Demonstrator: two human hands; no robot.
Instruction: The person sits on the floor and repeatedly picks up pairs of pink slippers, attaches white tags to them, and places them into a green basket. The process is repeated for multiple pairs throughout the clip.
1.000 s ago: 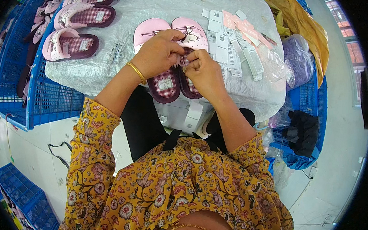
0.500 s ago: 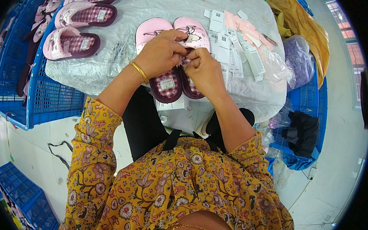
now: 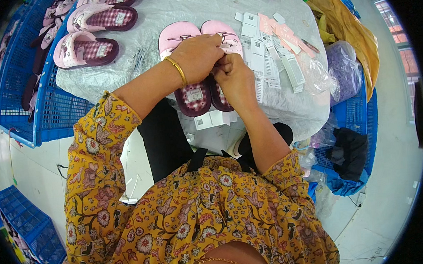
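A pair of slippers lies side by side at the table's near edge, toes away from me, with pink uppers and plum checked insoles. My left hand (image 3: 198, 58) reaches across the left slipper (image 3: 192, 100) to the inner edge of the right slipper (image 3: 228, 34). Its fingertips are drawn together against my right hand (image 3: 236, 79), which pinches at the opening of that slipper's upper. Whatever lies between the fingertips is hidden. White card tags (image 3: 210, 119) stick out under the slippers' heels.
Similar slippers (image 3: 86, 48) stand at the table's left. Paper tags and label strips (image 3: 265, 56) lie spread on the right of the plastic-covered table (image 3: 141, 20). Blue crates (image 3: 57, 112) flank both sides; a purple bundle in plastic (image 3: 343, 68) rests at the right.
My left hand has shifted right and its wrist has turned, covering more of the left slipper's upper. My right hand stays pinched beside it. White card tags now show below the heels.
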